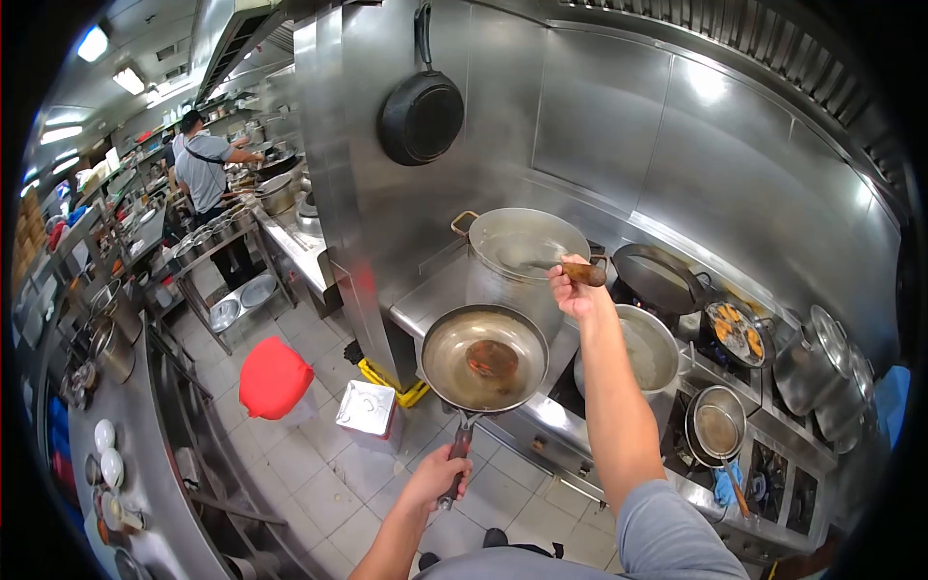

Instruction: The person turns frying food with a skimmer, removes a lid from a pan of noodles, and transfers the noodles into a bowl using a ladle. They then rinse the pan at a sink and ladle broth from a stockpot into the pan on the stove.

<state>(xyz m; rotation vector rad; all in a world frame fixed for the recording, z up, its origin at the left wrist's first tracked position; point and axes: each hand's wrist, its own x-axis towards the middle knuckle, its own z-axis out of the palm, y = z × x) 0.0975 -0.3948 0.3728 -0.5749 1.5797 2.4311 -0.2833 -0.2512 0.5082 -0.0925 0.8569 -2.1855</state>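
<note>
My left hand (pixel 440 477) is closed round the dark handle of a frying pan (pixel 448 387), which is held up over the floor in front of the stove. A dark reddish-brown patch shows in the middle of the pan; I cannot tell whether it is liquid, residue or a reflection. Farther off, my right hand (pixel 577 288) grips the wooden handle of a ladle (pixel 584 275) above a large stockpot (pixel 483 282). The ladle's metal end reaches inside the pot, where its bowl is hard to make out. Pale liquid shows in the stockpot.
Right of the stockpot are a wide pot (pixel 646 353), a dark wok (pixel 650 280), a pan of frying pieces (pixel 732 333) and a strainer (pixel 718 432). A black pan (pixel 422 118) hangs on the wall. A red-covered bin (pixel 275 377) and white-topped tin (pixel 365 406) stand left. Another person (pixel 206 172) works behind.
</note>
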